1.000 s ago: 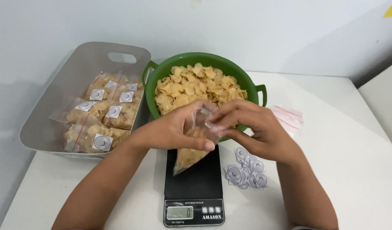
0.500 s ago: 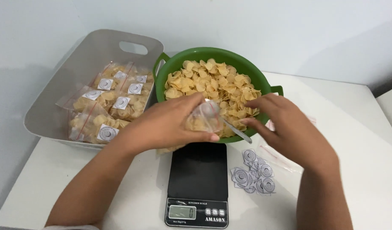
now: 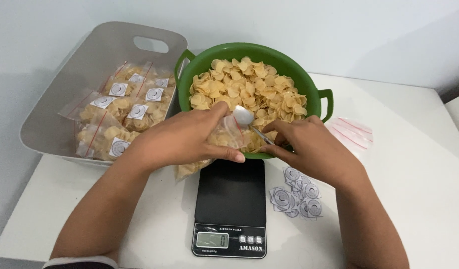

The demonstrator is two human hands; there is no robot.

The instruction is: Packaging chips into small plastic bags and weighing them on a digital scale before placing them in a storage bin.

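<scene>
My left hand (image 3: 182,138) holds a clear plastic bag of pale yellow chips (image 3: 214,149) up at the near rim of a green bowl (image 3: 309,94) heaped with the same chips (image 3: 249,87). My right hand (image 3: 309,147) grips a metal spoon (image 3: 247,119), its bowl turned toward the bag's mouth. Below both hands lies a black kitchen scale (image 3: 230,199) with nothing on its plate.
A grey tub (image 3: 65,99) at the left holds several filled, labelled chip bags (image 3: 125,107). Round white stickers (image 3: 297,197) lie right of the scale. Empty zip bags (image 3: 354,132) sit beside the bowl. The white table ends near the scale's front edge.
The bag has been lifted off the scale and brought up to the bowl's rim. My right hand has let go of the bag and now holds the spoon.
</scene>
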